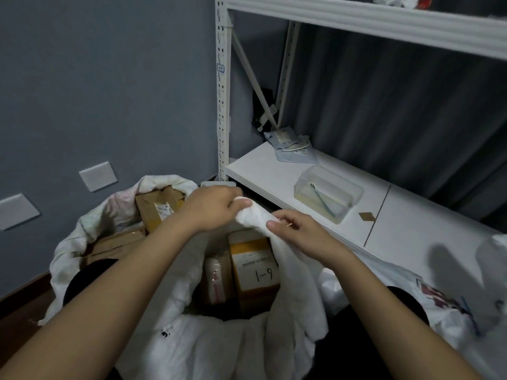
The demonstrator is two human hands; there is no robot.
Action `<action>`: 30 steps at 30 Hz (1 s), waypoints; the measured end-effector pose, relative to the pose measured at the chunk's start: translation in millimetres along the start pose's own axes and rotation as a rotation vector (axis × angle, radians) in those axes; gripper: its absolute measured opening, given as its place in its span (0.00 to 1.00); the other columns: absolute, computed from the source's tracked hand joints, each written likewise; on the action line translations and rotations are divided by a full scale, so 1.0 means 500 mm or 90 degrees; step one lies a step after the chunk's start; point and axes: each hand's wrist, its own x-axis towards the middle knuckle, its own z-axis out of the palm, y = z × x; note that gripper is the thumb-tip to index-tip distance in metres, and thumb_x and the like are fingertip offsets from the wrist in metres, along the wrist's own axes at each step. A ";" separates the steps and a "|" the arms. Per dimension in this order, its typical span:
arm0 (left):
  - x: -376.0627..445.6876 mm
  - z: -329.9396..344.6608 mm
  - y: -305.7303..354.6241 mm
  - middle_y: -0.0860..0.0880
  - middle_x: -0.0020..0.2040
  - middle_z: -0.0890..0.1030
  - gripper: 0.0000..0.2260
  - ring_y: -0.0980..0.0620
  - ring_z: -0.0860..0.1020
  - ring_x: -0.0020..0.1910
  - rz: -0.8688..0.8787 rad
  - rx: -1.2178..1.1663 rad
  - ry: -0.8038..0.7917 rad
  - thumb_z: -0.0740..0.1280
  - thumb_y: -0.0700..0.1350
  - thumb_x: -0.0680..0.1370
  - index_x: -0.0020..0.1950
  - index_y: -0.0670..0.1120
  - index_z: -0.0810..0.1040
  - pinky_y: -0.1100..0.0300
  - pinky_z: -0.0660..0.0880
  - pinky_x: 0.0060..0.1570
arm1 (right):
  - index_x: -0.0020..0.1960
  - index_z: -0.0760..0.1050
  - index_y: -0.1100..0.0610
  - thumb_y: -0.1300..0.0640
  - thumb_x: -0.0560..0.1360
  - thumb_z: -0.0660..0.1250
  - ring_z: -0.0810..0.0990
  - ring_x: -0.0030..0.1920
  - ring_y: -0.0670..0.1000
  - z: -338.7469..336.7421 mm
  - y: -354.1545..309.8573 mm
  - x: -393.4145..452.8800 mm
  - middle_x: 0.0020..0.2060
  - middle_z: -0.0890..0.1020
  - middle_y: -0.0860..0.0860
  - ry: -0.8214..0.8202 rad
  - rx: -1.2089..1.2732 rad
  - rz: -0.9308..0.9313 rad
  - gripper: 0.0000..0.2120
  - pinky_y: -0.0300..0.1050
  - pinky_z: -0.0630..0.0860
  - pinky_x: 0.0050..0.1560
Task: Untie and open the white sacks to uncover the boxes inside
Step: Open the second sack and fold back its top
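- Standing behind at left, an opened sack (82, 229) already showed brown boxes (157, 209).
- My left hand (211, 208) had its grip clamped on the bunched rim of the near white sack (233, 338).
- My right hand (296, 229) pinched the same rim just beside it.
- Pulling the two grips apart evenly would, I judged, widen the mouth over the labelled box (253, 266).
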 end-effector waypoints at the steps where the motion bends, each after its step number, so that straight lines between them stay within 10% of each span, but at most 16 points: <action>1: 0.001 0.003 -0.003 0.49 0.46 0.79 0.18 0.48 0.76 0.48 -0.023 -0.008 -0.001 0.52 0.60 0.80 0.49 0.49 0.75 0.56 0.68 0.42 | 0.47 0.79 0.51 0.50 0.77 0.67 0.72 0.34 0.39 0.000 0.002 -0.002 0.34 0.76 0.41 0.007 -0.050 -0.010 0.06 0.37 0.68 0.40; 7: 0.004 0.035 0.038 0.53 0.51 0.76 0.26 0.52 0.71 0.56 0.124 0.056 0.020 0.45 0.67 0.76 0.59 0.55 0.73 0.53 0.57 0.64 | 0.51 0.80 0.62 0.59 0.78 0.65 0.82 0.39 0.50 0.006 -0.015 0.002 0.42 0.84 0.57 0.014 0.466 0.173 0.08 0.39 0.77 0.39; 13: 0.045 0.037 -0.013 0.56 0.36 0.75 0.21 0.52 0.75 0.46 0.008 -0.054 0.076 0.49 0.59 0.81 0.45 0.51 0.77 0.58 0.55 0.48 | 0.58 0.77 0.52 0.55 0.78 0.65 0.77 0.47 0.42 0.013 0.029 -0.035 0.50 0.81 0.50 0.101 -0.012 0.000 0.10 0.26 0.70 0.45; 19: 0.036 0.060 0.024 0.59 0.50 0.76 0.26 0.59 0.69 0.54 0.171 -0.062 0.024 0.48 0.68 0.73 0.55 0.54 0.75 0.55 0.56 0.63 | 0.58 0.78 0.63 0.59 0.78 0.64 0.82 0.44 0.52 0.009 0.022 -0.017 0.48 0.82 0.59 0.074 0.541 0.184 0.12 0.41 0.78 0.42; 25: 0.080 0.053 0.007 0.57 0.34 0.71 0.15 0.56 0.71 0.43 0.117 -0.096 0.035 0.51 0.61 0.78 0.39 0.55 0.68 0.52 0.60 0.58 | 0.55 0.79 0.50 0.51 0.77 0.66 0.77 0.44 0.38 0.001 0.040 -0.043 0.45 0.80 0.42 0.196 0.059 0.043 0.08 0.33 0.72 0.45; 30: 0.106 0.049 0.037 0.49 0.51 0.75 0.10 0.47 0.70 0.55 0.000 -0.032 0.141 0.61 0.54 0.80 0.53 0.50 0.78 0.52 0.61 0.56 | 0.54 0.81 0.53 0.53 0.73 0.72 0.83 0.45 0.51 0.017 0.024 -0.037 0.44 0.85 0.52 0.274 0.324 0.105 0.10 0.45 0.78 0.46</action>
